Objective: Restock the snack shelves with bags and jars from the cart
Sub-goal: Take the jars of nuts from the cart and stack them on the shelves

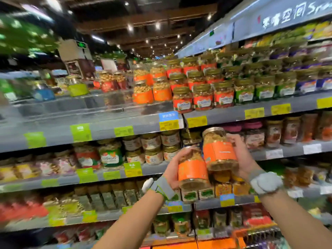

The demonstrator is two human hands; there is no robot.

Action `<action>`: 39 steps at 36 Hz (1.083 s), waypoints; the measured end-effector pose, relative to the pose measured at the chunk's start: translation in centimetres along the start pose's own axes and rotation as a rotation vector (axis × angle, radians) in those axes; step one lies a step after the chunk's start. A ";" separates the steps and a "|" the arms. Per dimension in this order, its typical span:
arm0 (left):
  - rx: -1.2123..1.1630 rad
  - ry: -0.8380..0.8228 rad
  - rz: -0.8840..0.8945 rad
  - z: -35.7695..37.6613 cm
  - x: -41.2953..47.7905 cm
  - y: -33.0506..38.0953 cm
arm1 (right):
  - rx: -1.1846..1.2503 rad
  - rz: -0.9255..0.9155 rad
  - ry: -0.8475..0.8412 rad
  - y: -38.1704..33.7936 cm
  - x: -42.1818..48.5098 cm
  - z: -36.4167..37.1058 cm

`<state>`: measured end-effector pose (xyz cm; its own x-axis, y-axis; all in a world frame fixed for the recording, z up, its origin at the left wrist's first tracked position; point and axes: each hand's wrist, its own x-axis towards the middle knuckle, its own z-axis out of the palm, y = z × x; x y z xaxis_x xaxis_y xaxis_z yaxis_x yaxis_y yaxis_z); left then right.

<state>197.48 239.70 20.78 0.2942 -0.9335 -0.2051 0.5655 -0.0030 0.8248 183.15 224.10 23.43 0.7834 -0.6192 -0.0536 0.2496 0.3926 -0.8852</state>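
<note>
From the head view, the person stands facing the snack shelves with both arms raised, a jar in each hand. The left hand (171,169), lower centre of the frame, has its fingers wrapped round an orange-labelled jar (193,170) held upright. Just right of it, the right hand (240,155) is clamped on a second orange-labelled jar (219,150), tipped slightly and sitting a little higher, the two jars touching or nearly so. Matching orange jars (152,94) stand stacked on the upper shelf (53,135), centre of the frame, with bare shelf board to their left. To my eye that is where these two belong. To do it well, I would lift one jar at a time, set it down flat beside the stack with its label facing out, and let go only once it sits steady, keeping the other jar well away from the front row. The cart is not in sight.
</note>
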 end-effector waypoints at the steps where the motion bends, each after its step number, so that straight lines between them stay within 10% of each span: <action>1: -0.005 0.005 0.003 -0.5 -0.5 0.5 | -0.007 0.002 -0.046 -0.1 0.2 1.1; 15: -0.110 -0.022 0.196 -12.0 -7.9 9.8 | -0.037 -0.113 -0.117 1.7 4.5 19.3; 28: 0.400 0.251 0.417 -17.1 -8.3 16.5 | -0.207 -0.341 -0.128 1.4 8.4 32.8; 39: 0.423 0.320 0.454 -18.5 -9.3 19.0 | -0.754 -0.419 -0.225 -0.8 8.9 36.4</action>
<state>219.77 255.02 28.61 0.6798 -0.7241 0.1164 0.0037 0.1622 0.9868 210.70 243.06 40.47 0.8250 -0.4321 0.3641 0.1616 -0.4370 -0.8848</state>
